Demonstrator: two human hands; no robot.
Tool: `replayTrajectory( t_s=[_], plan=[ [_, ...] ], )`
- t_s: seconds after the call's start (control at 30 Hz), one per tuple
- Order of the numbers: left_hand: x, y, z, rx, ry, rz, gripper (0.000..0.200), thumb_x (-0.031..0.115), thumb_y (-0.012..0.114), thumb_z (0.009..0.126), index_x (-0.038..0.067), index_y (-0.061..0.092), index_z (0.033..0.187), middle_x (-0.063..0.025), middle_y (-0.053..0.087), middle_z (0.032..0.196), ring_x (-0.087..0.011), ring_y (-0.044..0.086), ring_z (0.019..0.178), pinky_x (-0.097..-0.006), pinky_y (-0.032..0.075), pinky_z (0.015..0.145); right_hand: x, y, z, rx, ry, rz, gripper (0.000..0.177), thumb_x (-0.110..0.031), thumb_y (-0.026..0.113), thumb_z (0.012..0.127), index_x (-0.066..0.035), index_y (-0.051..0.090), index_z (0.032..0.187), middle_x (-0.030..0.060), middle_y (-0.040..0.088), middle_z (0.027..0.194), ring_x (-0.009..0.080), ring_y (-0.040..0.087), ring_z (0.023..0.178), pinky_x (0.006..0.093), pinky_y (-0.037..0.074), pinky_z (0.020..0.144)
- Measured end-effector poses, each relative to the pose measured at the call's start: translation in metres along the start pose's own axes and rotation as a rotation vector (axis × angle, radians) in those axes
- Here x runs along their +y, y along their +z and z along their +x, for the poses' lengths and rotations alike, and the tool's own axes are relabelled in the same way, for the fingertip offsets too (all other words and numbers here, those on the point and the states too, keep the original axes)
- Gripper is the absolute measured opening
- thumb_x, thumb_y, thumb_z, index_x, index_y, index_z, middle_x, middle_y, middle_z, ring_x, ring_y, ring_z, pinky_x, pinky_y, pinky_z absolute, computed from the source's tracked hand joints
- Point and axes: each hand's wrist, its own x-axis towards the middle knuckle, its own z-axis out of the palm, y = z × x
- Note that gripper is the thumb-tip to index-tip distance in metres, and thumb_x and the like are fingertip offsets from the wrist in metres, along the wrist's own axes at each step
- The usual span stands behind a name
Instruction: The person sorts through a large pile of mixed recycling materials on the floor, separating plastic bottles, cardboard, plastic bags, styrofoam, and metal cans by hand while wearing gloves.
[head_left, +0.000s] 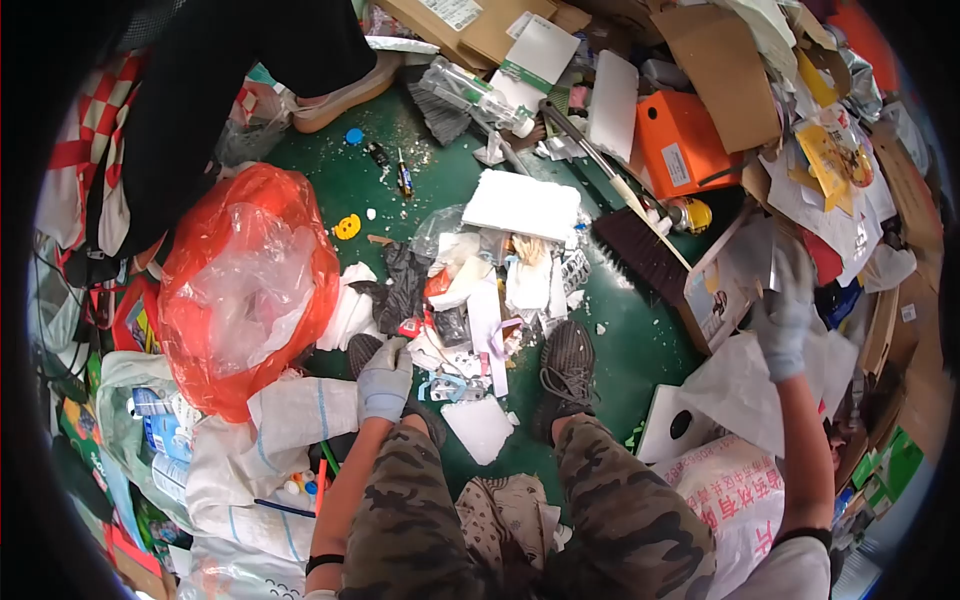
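Note:
My left hand (385,388), in a pale grey glove, hovers by my left shoe with its fingers curled in; what they hold, if anything, is hidden. Close beside it lie crumpled white paper (352,318) and a heap of mixed scraps with a black plastic bag (403,285). On the right, my gloved right hand (785,320) is smeared by motion, so its grip does not show. It is over a translucent plastic sheet (735,385) and next to a cardboard box (712,295). Between my shoes sits a flat white foam piece (478,430).
A red plastic bag (190,330) stands open at left. Ahead are a white foam block (522,203), a broom (640,255), an orange box (680,145) and a clear bottle (478,95). Another person's shoe (345,95) is at upper left. Cardboard piles line the right.

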Motion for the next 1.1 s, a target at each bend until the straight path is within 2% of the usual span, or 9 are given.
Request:
replayTrajectory(
  t_s=[0.17, 0.33, 0.43, 0.5, 0.57, 0.67, 0.83, 0.9, 1.1],
  plan=[
    [-0.026, 0.016, 0.006, 0.005, 0.0, -0.084, 0.03, 0.027, 0.053, 0.089, 0.008, 0.063, 0.111, -0.0169, 0.064, 0.108, -0.0323, 0.061, 0.102, -0.0384, 0.047, 0.088, -0.166, 0.106, 0.119, -0.321, -0.232, 0.552, 0.077, -0.022, 0.073, 0.071, -0.013, 0.038, 0.138, 0.0207, 0.036, 0.14, 0.0378, 0.037, 0.129, 0.0445, 0.033, 0.106],
    [-0.005, 0.004, 0.002, -0.012, -0.053, -0.058, 0.03, 0.028, 0.052, 0.09, 0.009, 0.062, 0.112, -0.0168, 0.064, 0.109, -0.0322, 0.061, 0.103, -0.0384, 0.047, 0.088, -0.254, 0.203, 0.124, -0.613, -0.258, 0.207, 0.075, -0.038, 0.069, 0.074, -0.012, 0.038, 0.138, 0.021, 0.032, 0.145, 0.036, 0.035, 0.133, 0.0487, 0.033, 0.104],
    [-0.011, 0.006, 0.002, 0.034, -0.028, -0.181, 0.028, 0.022, 0.054, 0.09, 0.006, 0.061, 0.111, -0.0168, 0.066, 0.102, -0.0314, 0.063, 0.094, -0.0379, 0.048, 0.086, -0.233, 0.196, 0.113, -0.463, -0.353, 0.349, 0.06, -0.025, 0.064, 0.079, -0.013, 0.045, 0.134, 0.0141, 0.05, 0.133, 0.0281, 0.048, 0.123, 0.0377, 0.041, 0.099],
    [-0.008, 0.002, 0.0, 0.034, -0.09, -0.384, 0.028, 0.018, 0.056, 0.089, 0.004, 0.061, 0.112, -0.0165, 0.066, 0.097, -0.0317, 0.064, 0.087, -0.0375, 0.049, 0.085, -0.205, 0.178, 0.1, -0.25, -0.121, 0.548, 0.048, -0.012, 0.059, 0.081, -0.009, 0.051, 0.128, 0.0127, 0.062, 0.115, 0.0236, 0.06, 0.106, 0.0308, 0.047, 0.09],
    [-0.009, -0.003, 0.001, 0.264, 0.003, -0.461, 0.029, 0.013, 0.06, 0.086, 0.006, 0.06, 0.114, -0.0156, 0.062, 0.103, -0.0305, 0.06, 0.094, -0.0371, 0.047, 0.088, -0.178, 0.144, 0.093, -0.506, 0.453, 0.589, 0.047, -0.004, 0.055, 0.081, -0.007, 0.052, 0.128, 0.0132, 0.065, 0.108, 0.0239, 0.064, 0.099, 0.029, 0.05, 0.085],
    [-0.014, -0.018, 0.018, 0.592, 0.215, -0.172, 0.044, 0.025, 0.068, 0.081, 0.01, 0.056, 0.121, -0.0185, 0.053, 0.12, -0.0324, 0.05, 0.113, -0.0409, 0.041, 0.096, -0.107, 0.18, 0.029, -0.163, 0.525, 0.615, 0.055, -0.005, 0.056, 0.08, -0.008, 0.046, 0.134, 0.0172, 0.06, 0.119, 0.0288, 0.06, 0.108, 0.0332, 0.047, 0.09],
    [0.006, -0.035, 0.065, 0.4, -0.247, 0.233, 0.095, 0.056, 0.073, 0.066, 0.014, 0.033, 0.142, -0.0265, 0.05, 0.126, -0.041, 0.047, 0.118, -0.0467, 0.038, 0.099, -0.122, 0.203, -0.013, -0.641, 0.655, 0.424, 0.087, -0.015, 0.073, 0.073, -0.007, 0.025, 0.145, 0.0212, 0.056, 0.124, 0.0335, 0.058, 0.11, 0.037, 0.045, 0.093],
    [0.001, -0.023, 0.082, 0.263, -0.361, 0.154, 0.099, 0.063, 0.069, 0.067, 0.017, 0.029, 0.144, -0.025, 0.042, 0.136, -0.0404, 0.04, 0.125, -0.0479, 0.03, 0.105, -0.13, 0.229, -0.018, -0.516, 0.747, 0.704, 0.084, -0.016, 0.074, 0.074, -0.008, 0.027, 0.143, 0.0204, 0.057, 0.122, 0.033, 0.06, 0.108, 0.0365, 0.046, 0.091],
    [0.03, 0.011, 0.071, 0.106, -0.079, 0.224, 0.099, 0.059, 0.072, 0.066, 0.019, 0.027, 0.145, -0.0163, 0.027, 0.146, -0.0362, 0.021, 0.137, -0.0541, 0.019, 0.108, -0.203, 0.212, -0.007, -0.375, 0.493, 0.799, 0.07, -0.007, 0.073, 0.074, -0.005, 0.038, 0.134, 0.014, 0.061, 0.113, 0.0242, 0.06, 0.1, 0.0333, 0.048, 0.086]
  ],
)
